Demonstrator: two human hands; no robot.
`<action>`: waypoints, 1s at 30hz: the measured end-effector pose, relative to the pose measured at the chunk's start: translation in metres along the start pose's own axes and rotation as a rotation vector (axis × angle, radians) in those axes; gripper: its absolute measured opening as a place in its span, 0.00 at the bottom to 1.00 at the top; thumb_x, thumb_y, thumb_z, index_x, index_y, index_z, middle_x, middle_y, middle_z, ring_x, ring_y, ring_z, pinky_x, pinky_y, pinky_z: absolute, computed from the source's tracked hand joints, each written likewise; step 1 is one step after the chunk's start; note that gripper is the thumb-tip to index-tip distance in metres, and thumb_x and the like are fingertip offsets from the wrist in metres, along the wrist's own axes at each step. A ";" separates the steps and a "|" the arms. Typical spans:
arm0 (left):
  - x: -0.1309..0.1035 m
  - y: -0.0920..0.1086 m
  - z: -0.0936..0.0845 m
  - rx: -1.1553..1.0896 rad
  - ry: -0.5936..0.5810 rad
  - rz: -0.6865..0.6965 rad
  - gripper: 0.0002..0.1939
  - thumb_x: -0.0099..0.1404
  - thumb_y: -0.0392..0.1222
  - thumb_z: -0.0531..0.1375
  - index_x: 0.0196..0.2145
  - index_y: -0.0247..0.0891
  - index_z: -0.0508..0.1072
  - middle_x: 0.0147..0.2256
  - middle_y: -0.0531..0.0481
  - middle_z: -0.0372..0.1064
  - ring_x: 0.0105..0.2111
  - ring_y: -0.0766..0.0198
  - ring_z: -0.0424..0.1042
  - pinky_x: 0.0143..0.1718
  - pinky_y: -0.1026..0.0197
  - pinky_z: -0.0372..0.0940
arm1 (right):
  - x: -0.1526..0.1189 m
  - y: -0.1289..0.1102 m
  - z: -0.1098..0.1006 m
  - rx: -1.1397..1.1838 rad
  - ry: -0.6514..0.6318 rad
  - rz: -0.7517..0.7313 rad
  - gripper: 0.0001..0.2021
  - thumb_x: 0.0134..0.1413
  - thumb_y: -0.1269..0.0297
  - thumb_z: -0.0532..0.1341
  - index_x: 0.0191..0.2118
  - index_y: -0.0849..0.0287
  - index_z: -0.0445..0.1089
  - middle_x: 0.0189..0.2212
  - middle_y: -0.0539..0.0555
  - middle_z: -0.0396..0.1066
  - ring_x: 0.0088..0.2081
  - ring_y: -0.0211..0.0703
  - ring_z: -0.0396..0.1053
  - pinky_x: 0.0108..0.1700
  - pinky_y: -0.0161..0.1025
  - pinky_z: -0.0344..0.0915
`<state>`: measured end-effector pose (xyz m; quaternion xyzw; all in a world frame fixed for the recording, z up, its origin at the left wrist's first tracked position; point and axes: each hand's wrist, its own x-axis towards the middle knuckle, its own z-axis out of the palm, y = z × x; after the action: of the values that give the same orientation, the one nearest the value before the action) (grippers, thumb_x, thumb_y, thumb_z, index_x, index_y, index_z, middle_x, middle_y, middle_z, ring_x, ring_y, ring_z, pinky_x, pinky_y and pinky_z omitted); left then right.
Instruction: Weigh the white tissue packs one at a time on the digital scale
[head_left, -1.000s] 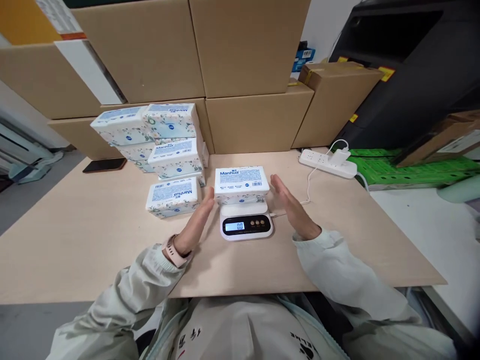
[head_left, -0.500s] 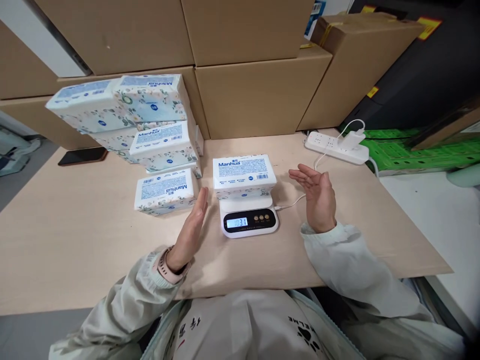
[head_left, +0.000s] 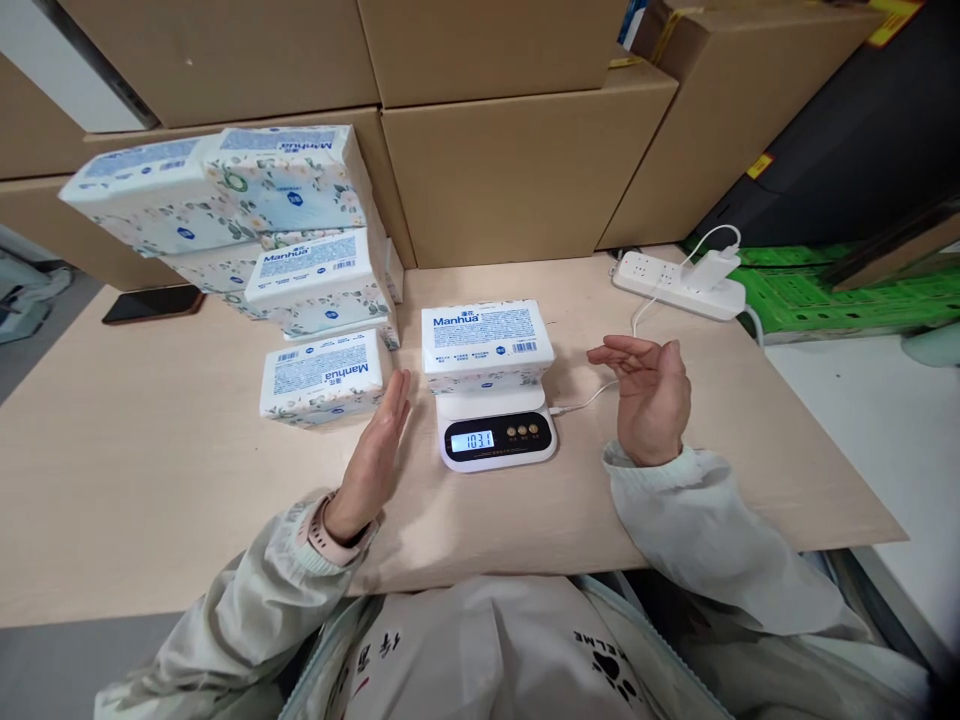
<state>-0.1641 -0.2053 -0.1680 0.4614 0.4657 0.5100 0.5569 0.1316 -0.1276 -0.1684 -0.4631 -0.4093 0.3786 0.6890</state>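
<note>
A white-and-blue tissue pack [head_left: 487, 345] printed "Manhua" rests on a white digital scale [head_left: 498, 440], whose lit display reads 103.1. To the left of the scale is my left hand [head_left: 373, 455], its fingers stretched out and holding nothing. Its fingertips are close to a single tissue pack [head_left: 326, 378] lying on the table. My right hand [head_left: 649, 400] is on the other side of the scale, palm turned inward, fingers slightly bent and empty. Both hands are apart from the pack on the scale.
More tissue packs [head_left: 292, 185] are stacked at the back left, beside a dark phone [head_left: 154, 305]. Cardboard boxes [head_left: 517, 180] line the table's [head_left: 187, 500] far edge. A white power strip [head_left: 679, 285] sits at the back right, and a cable [head_left: 589, 402] runs to the scale.
My right hand has shifted slightly to the right, its fingers a little more bent. The left hand stays nearly in place. The camera view has tilted slightly.
</note>
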 end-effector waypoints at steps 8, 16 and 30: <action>0.000 0.001 0.001 -0.002 0.014 0.010 0.32 0.77 0.58 0.51 0.74 0.52 0.57 0.77 0.56 0.40 0.77 0.55 0.36 0.78 0.48 0.37 | -0.001 0.004 0.000 -0.022 0.009 -0.018 0.24 0.67 0.46 0.52 0.32 0.56 0.77 0.29 0.56 0.78 0.37 0.50 0.78 0.54 0.55 0.72; 0.001 -0.002 -0.001 -0.011 0.004 0.023 0.31 0.78 0.58 0.50 0.74 0.51 0.57 0.77 0.56 0.41 0.77 0.56 0.38 0.78 0.48 0.37 | -0.003 0.001 -0.003 -0.045 -0.019 -0.024 0.13 0.64 0.55 0.60 0.33 0.55 0.78 0.29 0.53 0.78 0.36 0.47 0.76 0.51 0.51 0.72; 0.001 0.002 0.002 -0.010 0.036 -0.014 0.33 0.78 0.61 0.47 0.74 0.48 0.57 0.76 0.52 0.43 0.77 0.56 0.40 0.78 0.48 0.37 | -0.003 0.005 -0.007 -0.081 -0.058 0.005 0.07 0.59 0.60 0.64 0.35 0.54 0.79 0.31 0.51 0.78 0.37 0.46 0.77 0.53 0.50 0.70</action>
<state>-0.1621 -0.2046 -0.1657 0.4462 0.4764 0.5167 0.5540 0.1363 -0.1311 -0.1749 -0.4804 -0.4431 0.3765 0.6566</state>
